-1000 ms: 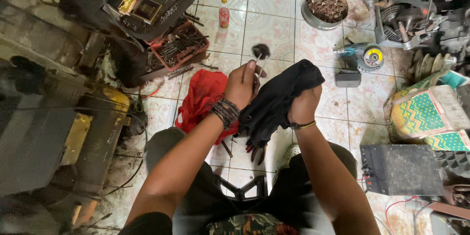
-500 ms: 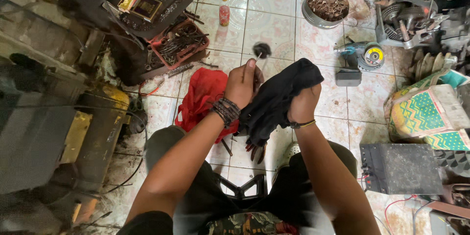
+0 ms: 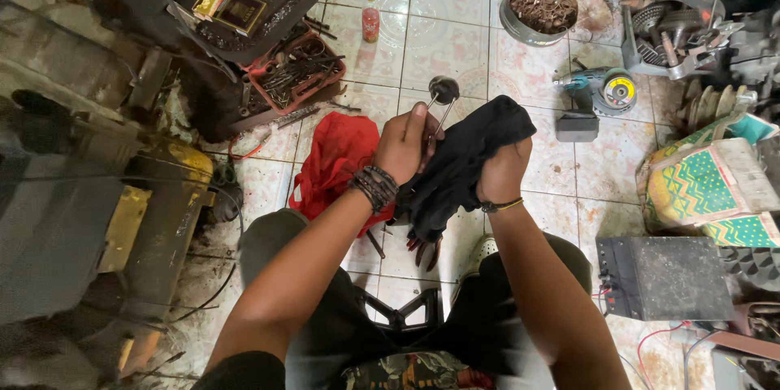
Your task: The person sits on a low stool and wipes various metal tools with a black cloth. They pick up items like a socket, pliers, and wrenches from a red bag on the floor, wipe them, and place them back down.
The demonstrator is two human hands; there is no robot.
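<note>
My left hand (image 3: pixel 404 146) pinches a thin metal stem with a dark round head (image 3: pixel 443 91) while my right hand (image 3: pixel 502 172) bunches a black cloth (image 3: pixel 459 158) beside it; a loose pinch could drop the stem onto the tiles below.

Small dark-and-gold box (image 3: pixel 230 8) on black lid; red-labelled bottle (image 3: pixel 370 18) on floor.

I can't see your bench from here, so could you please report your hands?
Left hand grips valve by its stem. Right hand bunches black rag beside it. Red cloth on floor below.
</note>
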